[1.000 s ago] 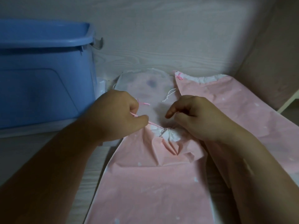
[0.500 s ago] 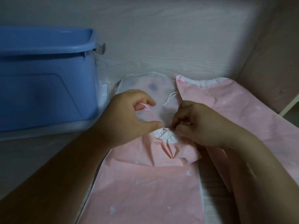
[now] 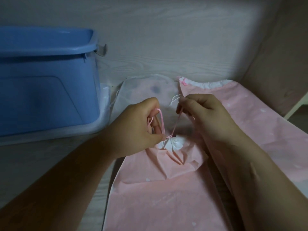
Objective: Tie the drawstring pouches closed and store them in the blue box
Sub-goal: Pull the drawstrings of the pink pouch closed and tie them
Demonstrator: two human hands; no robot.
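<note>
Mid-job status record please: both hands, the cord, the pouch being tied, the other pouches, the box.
left hand: holds a loop of the pink drawstring
right hand: pinches the drawstring's other strand, pulled up taut
front pouch: neck bunched, cord knotted at it, lying outside the box
right pouch: lies flat, mouth not drawn closed
white pouch: flat behind the hands, beside the box
blue box: at left, inside hidden

The blue plastic storage box (image 3: 50, 97) is being cropped at left; the thin pink drawstring (image 3: 161, 121) is being partly hidden inside the left hand (image 3: 138, 129) and right hand (image 3: 205, 117).
</note>
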